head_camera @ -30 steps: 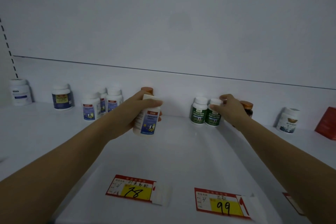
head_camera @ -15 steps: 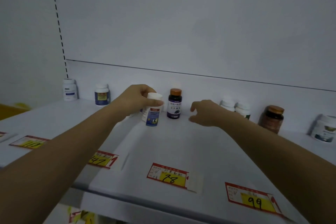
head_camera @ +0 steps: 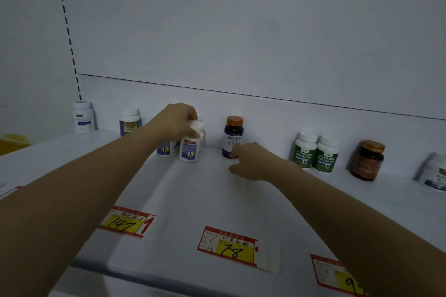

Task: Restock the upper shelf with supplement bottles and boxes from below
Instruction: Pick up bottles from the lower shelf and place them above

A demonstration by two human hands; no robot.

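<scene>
Head: left grip [head_camera: 175,120] holds white bottle [head_camera: 190,149].

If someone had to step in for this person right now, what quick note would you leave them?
Left hand: grips the cap of a white blue-label bottle, low at the back of the upper shelf, beside a matching bottle; whether it is set down I cannot tell.
Right hand: holds nothing, fingers loosely curled by the orange-capped purple bottle.
Done: green-label bottles and a brown jar stand along the back.
To do: release this one, fetch more from below.
</scene>
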